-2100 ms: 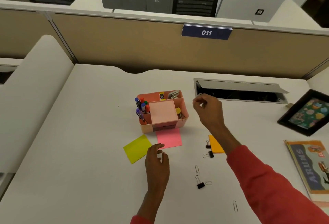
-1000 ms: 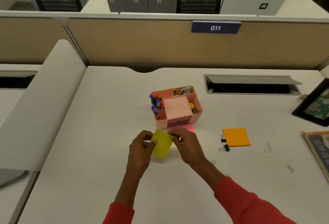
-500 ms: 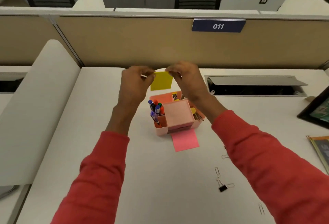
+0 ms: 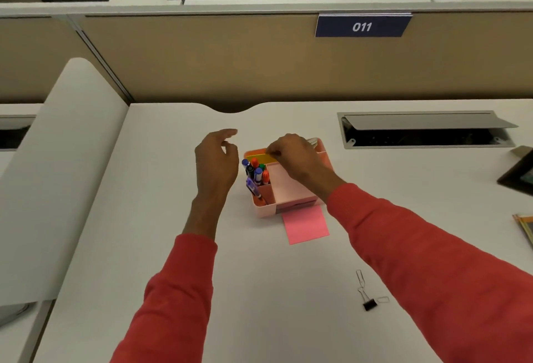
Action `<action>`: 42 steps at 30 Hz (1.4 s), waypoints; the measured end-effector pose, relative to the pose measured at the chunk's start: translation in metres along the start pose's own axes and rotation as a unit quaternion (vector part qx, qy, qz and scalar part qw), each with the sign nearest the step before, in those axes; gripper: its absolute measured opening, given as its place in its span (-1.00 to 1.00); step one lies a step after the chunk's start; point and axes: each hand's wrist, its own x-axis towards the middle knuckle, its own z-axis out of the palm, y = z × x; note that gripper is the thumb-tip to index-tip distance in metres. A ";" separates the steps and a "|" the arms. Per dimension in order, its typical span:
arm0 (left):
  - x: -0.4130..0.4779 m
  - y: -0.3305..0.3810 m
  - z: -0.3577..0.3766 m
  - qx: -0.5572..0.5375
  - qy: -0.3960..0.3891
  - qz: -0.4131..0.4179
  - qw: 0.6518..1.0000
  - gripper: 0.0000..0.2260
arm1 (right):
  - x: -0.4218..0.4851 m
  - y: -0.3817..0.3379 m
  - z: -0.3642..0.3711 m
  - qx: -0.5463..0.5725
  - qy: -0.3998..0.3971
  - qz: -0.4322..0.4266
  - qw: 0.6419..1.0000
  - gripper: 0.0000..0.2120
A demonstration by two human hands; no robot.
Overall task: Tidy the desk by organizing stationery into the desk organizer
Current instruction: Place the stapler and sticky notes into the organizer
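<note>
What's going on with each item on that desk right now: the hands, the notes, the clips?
Right hand: pinching yellow notes.
Yellow notes: going into organizer's rear slot.
Left hand: open, empty.
Organizer: upright, markers inside.
Pink notes: flat on desk.
Binder clip: loose on desk.

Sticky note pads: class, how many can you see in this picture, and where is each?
2. A yellow sticky note pad, pinched by the right hand, is at the pink plastic desk organizer's back compartment; a pink sticky note pad lies in front. The arms may hide others.

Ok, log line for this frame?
right hand: slotting yellow sticky pad into organizer | left hand: open, empty | pink pad: on desk
</note>
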 end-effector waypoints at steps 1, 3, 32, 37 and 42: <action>-0.005 0.001 -0.001 -0.016 0.023 -0.010 1.000 -0.73 | 0.001 0.000 0.000 -0.001 -0.002 0.002 1.000 -0.75; -0.018 0.001 -0.002 -0.041 0.061 -0.024 0.997 -0.72 | 0.002 0.000 0.001 -0.002 -0.001 0.005 1.000 -0.75; -0.269 0.088 0.224 0.164 -0.286 0.207 0.921 -0.65 | -0.272 0.214 0.007 0.018 -0.013 0.232 0.972 -0.31; -0.283 0.087 0.244 0.237 -0.260 0.212 0.912 -0.73 | -0.262 0.238 0.003 -0.067 -0.065 0.213 0.973 -0.22; -0.283 0.090 0.250 0.235 -0.243 0.194 0.921 -0.73 | -0.258 0.253 -0.004 0.103 -0.029 0.261 0.960 -0.49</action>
